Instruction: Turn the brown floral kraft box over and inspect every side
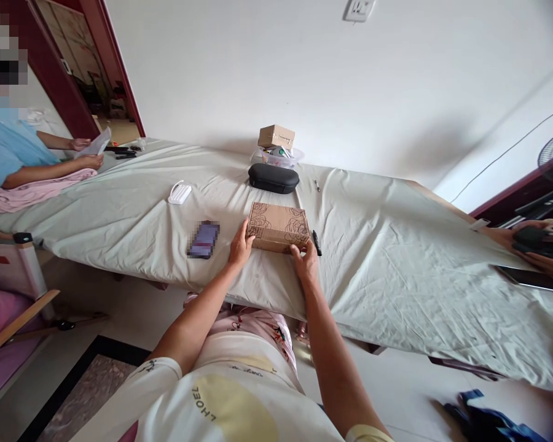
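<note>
A brown cardboard box (pixel 279 224) printed with rose outlines lies on the grey-green cloth of the table (pixel 396 245), near its front edge. My left hand (pixel 240 247) rests against the box's left front corner, fingers curled along its side. My right hand (pixel 306 260) presses on the box's right front corner, fingers bent over the edge. Both hands grip the box between them. A black marker (pixel 317 242) lies just right of my right hand.
A phone (pixel 203 239) lies left of the box, a white case (pixel 179 193) farther back. Behind the box are a black oval pouch (pixel 273 178), a clear tub (pixel 279 156) and a small carton (pixel 276 135). One person sits far left; another's hands (pixel 541 245) hold a device at right.
</note>
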`<action>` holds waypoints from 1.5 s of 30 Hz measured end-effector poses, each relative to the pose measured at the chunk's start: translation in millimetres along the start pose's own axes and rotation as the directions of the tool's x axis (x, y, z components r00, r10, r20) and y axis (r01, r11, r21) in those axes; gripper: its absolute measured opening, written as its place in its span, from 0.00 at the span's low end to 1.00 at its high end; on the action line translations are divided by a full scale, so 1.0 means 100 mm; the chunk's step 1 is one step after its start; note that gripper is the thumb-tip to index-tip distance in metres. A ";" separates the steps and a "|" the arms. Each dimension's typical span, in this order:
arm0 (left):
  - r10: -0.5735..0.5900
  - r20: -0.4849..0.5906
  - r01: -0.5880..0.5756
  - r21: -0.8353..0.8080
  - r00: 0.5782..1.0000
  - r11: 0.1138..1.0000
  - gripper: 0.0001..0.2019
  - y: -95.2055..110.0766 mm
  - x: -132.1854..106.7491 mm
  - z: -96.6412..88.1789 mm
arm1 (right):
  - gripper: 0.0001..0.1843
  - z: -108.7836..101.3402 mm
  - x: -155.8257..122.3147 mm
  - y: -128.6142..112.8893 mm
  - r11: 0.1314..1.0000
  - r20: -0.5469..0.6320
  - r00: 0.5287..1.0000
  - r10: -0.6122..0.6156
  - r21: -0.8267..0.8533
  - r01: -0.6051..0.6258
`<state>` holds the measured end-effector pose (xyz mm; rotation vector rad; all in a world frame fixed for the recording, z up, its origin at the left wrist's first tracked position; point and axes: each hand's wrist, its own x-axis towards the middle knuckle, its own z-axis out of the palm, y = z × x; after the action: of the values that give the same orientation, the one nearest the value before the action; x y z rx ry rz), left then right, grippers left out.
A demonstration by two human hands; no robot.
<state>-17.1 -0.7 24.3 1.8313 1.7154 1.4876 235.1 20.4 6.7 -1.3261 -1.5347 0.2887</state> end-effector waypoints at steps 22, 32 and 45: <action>-0.103 0.254 -0.004 0.387 0.962 0.922 0.24 0.10 -0.05 -0.02 | 0.23 -0.32 0.09 -0.14 0.946 -0.424 0.865 0.270 -0.049 -0.319; -0.126 0.260 0.036 0.323 0.957 0.946 0.26 0.05 -0.05 -0.02 | 0.15 -0.15 -0.43 -0.65 0.966 -0.434 0.900 0.030 0.246 0.086; -0.123 0.234 0.046 0.307 0.964 0.951 0.24 0.06 -0.07 -0.03 | 0.16 0.27 -0.70 -0.88 0.960 0.044 0.964 -0.263 -0.082 0.266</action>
<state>-14.4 -9.7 27.3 1.9584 1.9435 0.9528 151.6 -57.9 21.4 -1.1687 -1.7476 0.0751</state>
